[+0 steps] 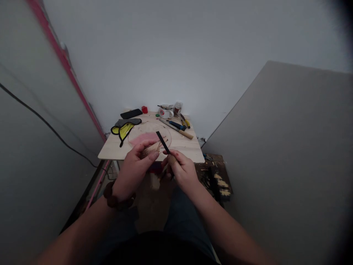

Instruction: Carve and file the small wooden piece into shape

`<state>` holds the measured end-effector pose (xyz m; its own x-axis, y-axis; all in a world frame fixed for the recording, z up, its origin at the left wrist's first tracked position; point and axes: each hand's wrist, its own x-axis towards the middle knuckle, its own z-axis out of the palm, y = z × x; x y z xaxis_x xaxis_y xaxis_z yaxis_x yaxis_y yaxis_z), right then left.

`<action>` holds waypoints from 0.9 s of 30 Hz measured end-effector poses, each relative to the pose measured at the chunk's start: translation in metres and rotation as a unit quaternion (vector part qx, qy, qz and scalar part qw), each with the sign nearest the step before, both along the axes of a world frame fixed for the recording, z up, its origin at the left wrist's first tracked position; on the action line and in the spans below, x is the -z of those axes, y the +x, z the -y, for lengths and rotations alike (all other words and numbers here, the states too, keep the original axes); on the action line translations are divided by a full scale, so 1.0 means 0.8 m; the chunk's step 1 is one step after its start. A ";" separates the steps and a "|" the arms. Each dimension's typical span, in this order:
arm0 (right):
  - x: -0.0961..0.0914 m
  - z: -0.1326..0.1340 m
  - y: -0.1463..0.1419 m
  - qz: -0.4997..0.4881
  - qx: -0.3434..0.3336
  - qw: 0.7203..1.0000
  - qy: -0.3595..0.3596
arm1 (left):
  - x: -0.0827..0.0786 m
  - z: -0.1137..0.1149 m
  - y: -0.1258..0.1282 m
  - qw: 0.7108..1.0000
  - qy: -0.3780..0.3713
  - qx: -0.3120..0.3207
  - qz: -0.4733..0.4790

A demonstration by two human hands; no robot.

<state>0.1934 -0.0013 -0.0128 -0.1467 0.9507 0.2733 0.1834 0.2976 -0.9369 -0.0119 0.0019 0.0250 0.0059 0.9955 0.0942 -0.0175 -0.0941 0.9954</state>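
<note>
My left hand (138,159) is closed around a pale wooden piece (151,148) with thin slats or points at its right end. My right hand (180,167) grips a dark flat file (163,142), whose narrow blade points up and to the left. The blade passes close by the right end of the wooden piece; I cannot tell whether they touch. Both hands are in front of the near edge of a small wooden table (190,152). My right fingers hide the lower end of the file.
On the table are a grey and yellow cloth (125,129), a black phone (131,113), a red cap (144,109), a white mug (165,112), a jar (177,108) and a wooden-handled tool (187,135). A white panel (275,147) stands right; a cable (46,119) hangs left.
</note>
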 end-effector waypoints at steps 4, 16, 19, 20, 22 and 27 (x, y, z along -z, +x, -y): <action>-0.006 -0.005 0.003 0.035 0.010 0.999 0.035 | -0.006 0.004 0.000 1.000 0.000 0.010 -0.012; -0.053 0.004 0.020 0.158 -0.056 0.982 0.090 | -0.024 0.015 -0.004 0.994 0.015 0.067 -0.087; -0.063 0.009 0.020 0.159 -0.074 0.980 0.090 | -0.024 0.014 -0.005 0.992 0.012 0.081 -0.091; -0.064 0.010 0.020 0.158 -0.077 0.980 0.089 | -0.023 0.014 -0.005 0.993 0.014 0.082 -0.086; -0.060 0.010 0.019 0.140 -0.069 0.984 0.083 | -0.021 0.014 -0.006 0.994 0.016 0.076 -0.076; -0.031 0.005 0.004 -0.022 0.037 0.999 0.030 | -0.019 0.017 0.002 0.998 0.004 0.034 -0.049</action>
<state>0.1963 -0.0050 0.0120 -0.0633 0.9400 0.3354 0.1657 0.3413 -0.9252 -0.0102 -0.0118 0.0405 0.0827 0.9918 0.0975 0.0735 -0.1036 0.9919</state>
